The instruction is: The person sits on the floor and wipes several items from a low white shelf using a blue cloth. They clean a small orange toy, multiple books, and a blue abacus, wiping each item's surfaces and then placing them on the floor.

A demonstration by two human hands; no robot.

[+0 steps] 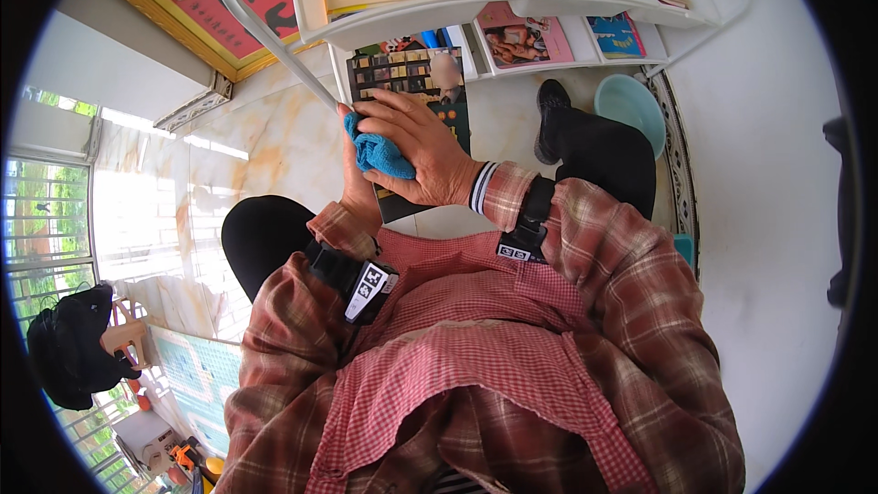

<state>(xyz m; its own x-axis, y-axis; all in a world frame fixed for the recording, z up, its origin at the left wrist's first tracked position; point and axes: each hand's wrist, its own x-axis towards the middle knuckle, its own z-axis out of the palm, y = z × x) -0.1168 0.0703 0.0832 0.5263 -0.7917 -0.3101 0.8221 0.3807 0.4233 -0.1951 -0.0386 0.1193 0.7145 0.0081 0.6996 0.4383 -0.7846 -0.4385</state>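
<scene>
A dark-covered book or magazine (453,120), with a photo of bookshelves and a person on its upper part, is held upright or tilted before me. Along its left edge is my left hand (358,182), gripping it; most of these fingers are hidden. My right hand (435,144) lies over the cover, fingers spread and bent around a bunched blue knitted cloth (377,151). The cloth presses against the cover near the left edge, close to my left thumb. Both my wrists carry black straps with marked tags.
Just beyond the book stands a white rack (411,31) with several books in its tiers. A light blue basin (631,113) sits by the right wall, near my black shoe (549,110). A gold-framed red picture (240,14) is at upper left. A black bag-like item (72,350) is at far left.
</scene>
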